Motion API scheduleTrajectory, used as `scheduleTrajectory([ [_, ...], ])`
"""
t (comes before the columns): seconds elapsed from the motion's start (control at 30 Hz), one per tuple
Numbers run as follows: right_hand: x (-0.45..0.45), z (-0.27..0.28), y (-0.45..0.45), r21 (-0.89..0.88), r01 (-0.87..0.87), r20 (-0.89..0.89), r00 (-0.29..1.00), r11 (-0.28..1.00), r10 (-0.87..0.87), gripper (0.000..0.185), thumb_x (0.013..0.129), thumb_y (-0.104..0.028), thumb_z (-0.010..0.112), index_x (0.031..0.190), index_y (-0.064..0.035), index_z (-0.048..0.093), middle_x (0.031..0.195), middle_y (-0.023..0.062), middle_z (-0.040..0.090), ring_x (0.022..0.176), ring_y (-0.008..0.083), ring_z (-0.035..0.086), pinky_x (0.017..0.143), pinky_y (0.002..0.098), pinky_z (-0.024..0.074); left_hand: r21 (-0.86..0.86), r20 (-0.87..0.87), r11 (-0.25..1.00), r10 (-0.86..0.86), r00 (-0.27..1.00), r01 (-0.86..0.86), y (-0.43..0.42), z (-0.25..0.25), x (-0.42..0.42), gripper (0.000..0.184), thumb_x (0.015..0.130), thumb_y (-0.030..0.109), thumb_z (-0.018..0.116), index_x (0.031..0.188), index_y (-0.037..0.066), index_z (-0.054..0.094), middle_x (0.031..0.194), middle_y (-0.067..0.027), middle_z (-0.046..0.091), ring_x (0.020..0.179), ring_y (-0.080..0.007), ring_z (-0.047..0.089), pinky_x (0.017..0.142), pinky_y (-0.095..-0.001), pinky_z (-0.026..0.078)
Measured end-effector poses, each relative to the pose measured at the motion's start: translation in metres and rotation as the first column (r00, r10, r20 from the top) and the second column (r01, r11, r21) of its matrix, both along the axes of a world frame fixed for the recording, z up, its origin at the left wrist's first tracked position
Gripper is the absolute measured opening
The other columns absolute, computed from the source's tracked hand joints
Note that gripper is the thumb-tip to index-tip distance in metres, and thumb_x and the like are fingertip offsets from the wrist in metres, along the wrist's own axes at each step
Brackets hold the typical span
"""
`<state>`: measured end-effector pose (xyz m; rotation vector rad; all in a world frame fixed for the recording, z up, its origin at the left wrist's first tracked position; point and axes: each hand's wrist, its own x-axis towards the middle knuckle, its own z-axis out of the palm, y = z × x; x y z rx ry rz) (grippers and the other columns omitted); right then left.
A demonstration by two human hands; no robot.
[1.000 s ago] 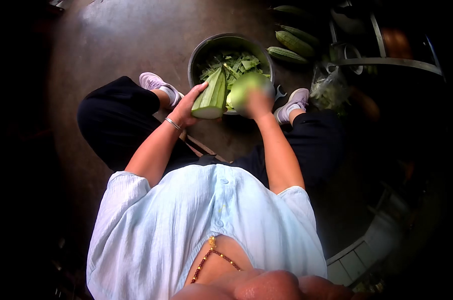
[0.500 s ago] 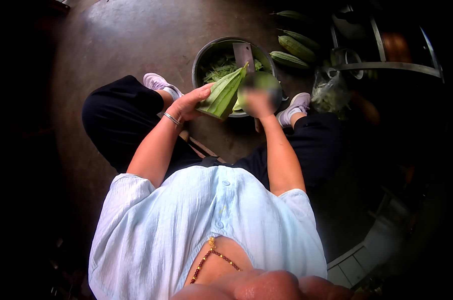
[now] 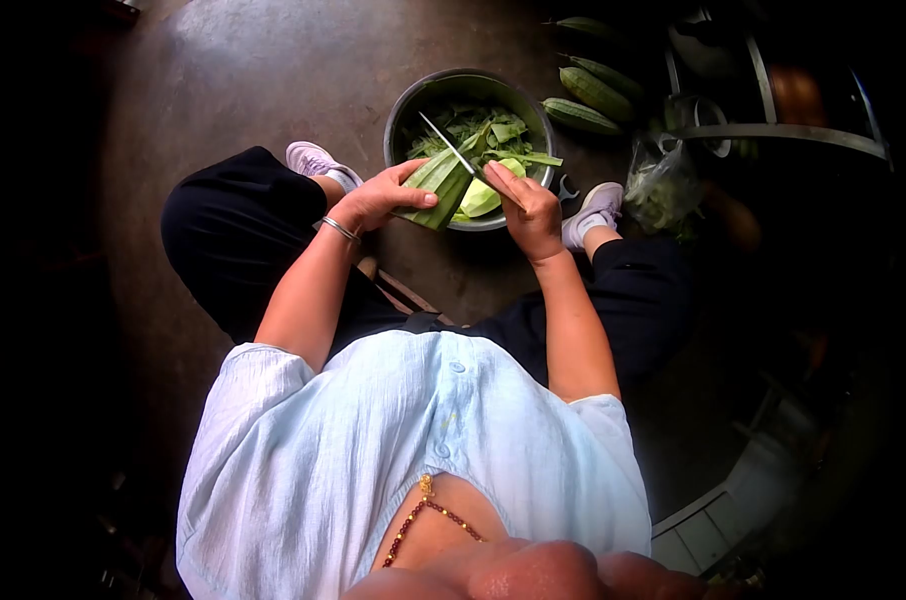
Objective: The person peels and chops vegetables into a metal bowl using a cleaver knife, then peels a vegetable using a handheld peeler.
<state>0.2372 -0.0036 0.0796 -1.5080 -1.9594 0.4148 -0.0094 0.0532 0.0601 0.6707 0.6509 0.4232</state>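
Observation:
My left hand (image 3: 378, 198) is closed around a ridged green luffa gourd (image 3: 439, 190), its narrow end pointing up over a metal basin (image 3: 391, 130). In my right hand (image 3: 533, 212) is a cleaver (image 3: 449, 142), fingers wrapped on the handle, the blade seen almost edge-on across the gourd's narrow end. Green peelings (image 3: 463, 124) lie in the basin. A pale, peeled piece of gourd (image 3: 481, 197) rests at its near side, partly behind the held gourd and my right hand.
Several whole ridged gourds (image 3: 593, 92) lie on the floor right of the basin. A clear plastic bag (image 3: 663, 180) with greens stands beside my right shoe (image 3: 598, 210). A metal-framed rack (image 3: 743, 130) is at the upper right. My legs flank the basin's near side.
The cleaver has turned from showing its flat face over the basin to lying edge-on across the gourd. The gourd's tip has dipped slightly, and a long green strip now shows at the basin's right.

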Motion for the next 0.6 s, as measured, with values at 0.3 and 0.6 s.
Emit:
scheduleTrajectory([
  [0.3, 0.027, -0.045, -0.008, -0.673, 0.294, 0.224, 0.956, 0.678, -0.192, 0.028, 0.084, -0.028, 0.058, 0.099, -0.006, 0.067, 0.093, 0.0189, 0.066, 0.093, 0.0368, 0.061, 0.081, 0.0418, 0.0481, -0.077, 0.207, 0.997, 0.0, 0.978, 0.017, -0.002, 0.009, -0.003, 0.093, 0.064, 0.017, 0.081, 0.14, 0.002, 0.031, 0.127, -0.0111, 0.051, 0.115, -0.0189, 0.052, 0.099, -0.0306, 0.04],
  [0.6, 0.008, -0.027, -0.005, -0.644, 0.251, -0.154, 0.883, 0.723, -0.444, 0.036, 0.083, -0.029, 0.062, 0.106, -0.0018, 0.066, 0.093, 0.0175, 0.068, 0.088, 0.0323, 0.065, 0.076, 0.036, 0.0494, 0.007, 0.282, 0.998, 0.052, 0.958, -0.056, -0.003, 0.013, 0.001, 0.079, 0.069, 0.021, 0.079, 0.134, 0.003, 0.039, 0.123, -0.0096, 0.055, 0.112, -0.0212, 0.054, 0.098, -0.035, 0.041],
])
